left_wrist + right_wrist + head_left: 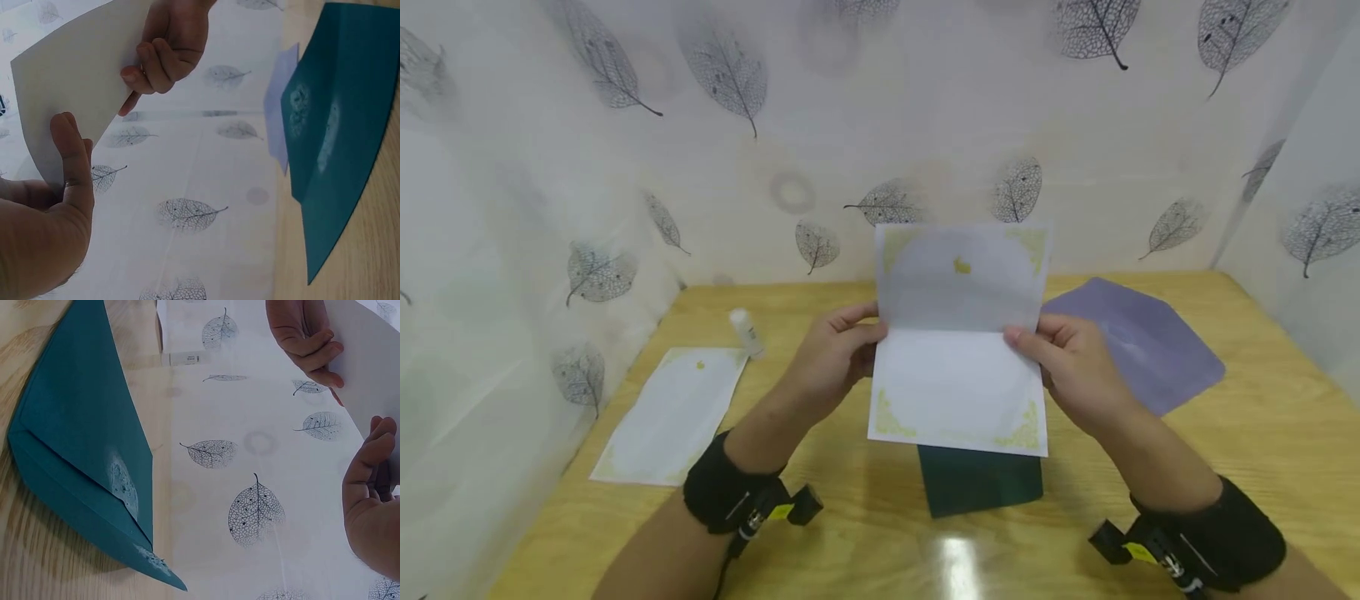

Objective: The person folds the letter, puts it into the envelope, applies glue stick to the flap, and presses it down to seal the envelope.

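Raised above the table is a white sheet of letter paper (958, 383) with gold corner ornaments and a small gold animal mark. A crease across its middle leaves the upper half shaded. My left hand (835, 350) pinches its left edge near the crease, while my right hand (1078, 367) holds the right edge, thumb on the front. Both wrist views show the plain back of the paper (81, 69) and fingers behind it. Below, partly covered by the sheet in the head view, lies a dark green envelope (981, 483). Whitish smears (123, 484) mark its flap area.
A purple envelope (1150, 333) lies at the right on the wooden table (835, 542). At the left are another ornamented sheet (670, 417) and a small white-capped bottle (747, 332). Leaf-patterned curtains (820, 125) enclose the back and sides.
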A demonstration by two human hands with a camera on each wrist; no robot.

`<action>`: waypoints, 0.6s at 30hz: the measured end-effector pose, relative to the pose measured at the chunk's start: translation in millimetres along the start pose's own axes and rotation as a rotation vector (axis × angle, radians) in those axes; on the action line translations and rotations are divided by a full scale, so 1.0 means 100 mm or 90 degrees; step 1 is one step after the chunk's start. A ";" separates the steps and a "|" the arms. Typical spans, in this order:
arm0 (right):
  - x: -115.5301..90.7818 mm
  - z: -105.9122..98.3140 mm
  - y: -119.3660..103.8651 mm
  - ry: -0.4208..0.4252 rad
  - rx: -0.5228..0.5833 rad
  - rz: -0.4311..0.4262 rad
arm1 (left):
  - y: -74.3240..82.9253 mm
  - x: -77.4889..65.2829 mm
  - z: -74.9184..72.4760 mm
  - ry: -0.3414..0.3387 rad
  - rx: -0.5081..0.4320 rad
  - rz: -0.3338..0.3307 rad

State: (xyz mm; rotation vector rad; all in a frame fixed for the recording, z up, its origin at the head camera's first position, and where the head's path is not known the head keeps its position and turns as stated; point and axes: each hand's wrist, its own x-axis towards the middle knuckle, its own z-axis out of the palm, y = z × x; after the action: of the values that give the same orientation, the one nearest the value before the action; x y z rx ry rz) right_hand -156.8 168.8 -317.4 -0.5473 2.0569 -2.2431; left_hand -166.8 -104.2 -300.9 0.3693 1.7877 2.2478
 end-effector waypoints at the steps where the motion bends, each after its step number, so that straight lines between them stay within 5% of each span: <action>1: 0.00 0.00 -0.01 0.000 0.009 0.001 | 0.01 0.00 0.00 0.002 -0.005 0.000; 18: -0.02 0.02 -0.10 0.024 0.089 0.032 | 0.01 0.00 0.06 0.005 -0.063 -0.006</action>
State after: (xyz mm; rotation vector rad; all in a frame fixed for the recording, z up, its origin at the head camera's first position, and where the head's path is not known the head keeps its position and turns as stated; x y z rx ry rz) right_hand -152.3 168.9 -307.9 -0.4415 1.8885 -2.3632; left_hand -164.8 -99.0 -298.4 0.3335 1.6712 2.3229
